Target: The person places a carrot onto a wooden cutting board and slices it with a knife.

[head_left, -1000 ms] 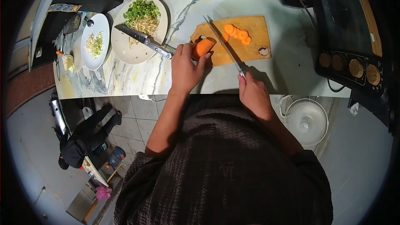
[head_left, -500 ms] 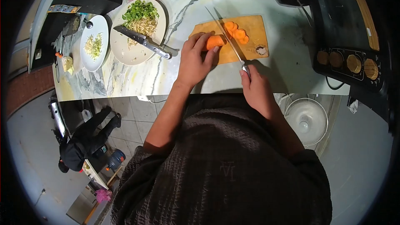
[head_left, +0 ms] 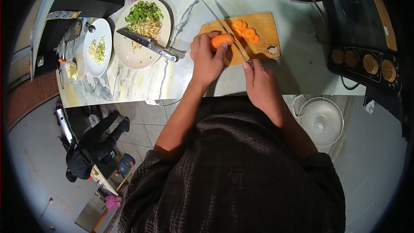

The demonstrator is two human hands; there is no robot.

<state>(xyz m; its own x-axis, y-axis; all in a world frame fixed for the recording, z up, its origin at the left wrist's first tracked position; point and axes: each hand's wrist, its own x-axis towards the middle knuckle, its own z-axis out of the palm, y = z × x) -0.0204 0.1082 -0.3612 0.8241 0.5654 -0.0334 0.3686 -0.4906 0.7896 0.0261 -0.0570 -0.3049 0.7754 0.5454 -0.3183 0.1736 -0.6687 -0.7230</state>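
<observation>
Carrot (head_left: pixel 221 41): lies on the left half of the wooden cutting board (head_left: pixel 264 20), its right end at the blade; a second ago it sat farther left, tilted and clear of the steel.
Left hand (head_left: pixel 208 60): grips the carrot's left part, fingers curled over the far side and thumb along the near side, after shifting right to bring it to the knife.
Right hand (head_left: pixel 262 84): holds the knife (head_left: pixel 237 44) in a closed grip on the handle at the board's near edge, the blade slanting to the far left, its tip past the board's far edge.
Blade meets carrot: the gap seen half a second ago has narrowed, and the pair now appear lined up for a cut; from overhead, it is hard to tell whether the edge touches or has already bitten in.
Carrot slices (head_left: pixel 249 33): a loose, overlapping cluster just right of the blade; most of the carrot seems uncut, so the slicing looks to be at an early stage.
Round plate (head_left: pixel 128 57): left of the board, bearing chopped greens (head_left: pixel 144 11), sprouts (head_left: pixel 151 26) and a second knife (head_left: pixel 148 43), its handle overhanging the right rim, untouched by either hand.
Oval plate (head_left: pixel 95 70): farther left, with a small heap of pale chopped pieces (head_left: pixel 97 51).
</observation>
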